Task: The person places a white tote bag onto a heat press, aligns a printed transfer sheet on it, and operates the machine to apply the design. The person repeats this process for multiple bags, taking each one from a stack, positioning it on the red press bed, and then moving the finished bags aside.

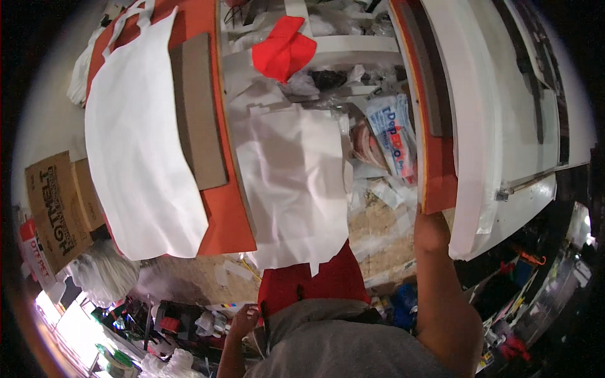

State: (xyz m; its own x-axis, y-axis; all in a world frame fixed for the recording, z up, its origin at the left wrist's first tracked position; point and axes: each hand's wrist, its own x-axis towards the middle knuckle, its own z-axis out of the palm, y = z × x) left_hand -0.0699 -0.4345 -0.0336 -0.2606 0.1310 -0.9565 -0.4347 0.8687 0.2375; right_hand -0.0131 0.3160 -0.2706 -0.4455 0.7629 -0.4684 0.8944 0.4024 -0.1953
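Note:
My left hand is low beside my hip, with its fingers curled. Whatever may be inside them is too small to make out. My right arm reaches up to the near end of the right-hand orange board; the hand itself is hidden under or behind that board. On the left orange board lies a white tote bag, its handles at the far end. Beside the bag is a flat grey-brown board. A creased white cloth piece hangs between the boards, in front of my legs.
A folded red cloth lies on a pale crossbar at the far middle. Crumpled clear plastic and a printed blue-and-white bag fill the gap below. White panels stand at right. Cardboard boxes and stuffed plastic bags are at left.

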